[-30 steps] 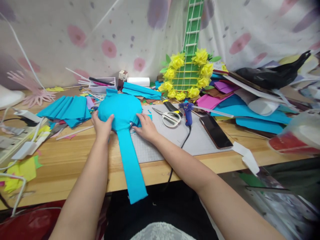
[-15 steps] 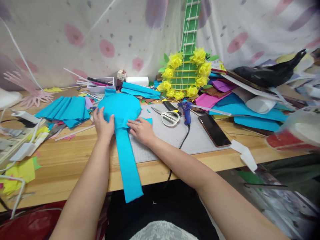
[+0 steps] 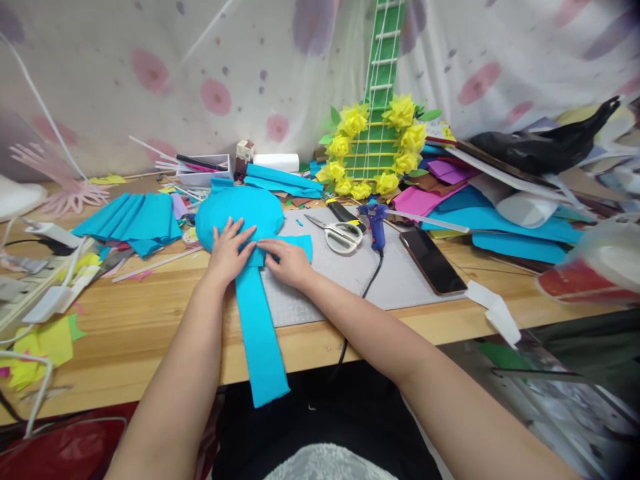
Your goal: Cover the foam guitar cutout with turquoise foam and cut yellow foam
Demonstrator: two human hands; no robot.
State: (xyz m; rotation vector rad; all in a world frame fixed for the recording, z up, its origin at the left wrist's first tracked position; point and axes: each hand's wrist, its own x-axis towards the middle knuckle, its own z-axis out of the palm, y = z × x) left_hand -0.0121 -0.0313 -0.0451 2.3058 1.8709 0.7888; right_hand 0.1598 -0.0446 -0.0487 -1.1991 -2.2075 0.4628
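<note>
A guitar-shaped piece wrapped in blue crepe paper lies on the table, its round body away from me and its long flat neck hanging past the front edge. Over the joint of body and neck runs a blue crepe paper strip, whose loose end sticks out to the right. My left hand rests on the lower body, open, fingers spread and pressing down. Beside it, my right hand has its fingers closed on the strip at the joint; its thumb is partly hidden.
On the grey cutting mat lie scissors, a blue glue gun with its cord, and a phone. Behind stands a green paper guitar with yellow flowers. Pleated blue paper sits left, a paper pile right.
My left hand has moved from the body's left edge rightward onto its lower part, close to my right hand. The right fingers have curled in slightly, and more of the strip's end shows.
</note>
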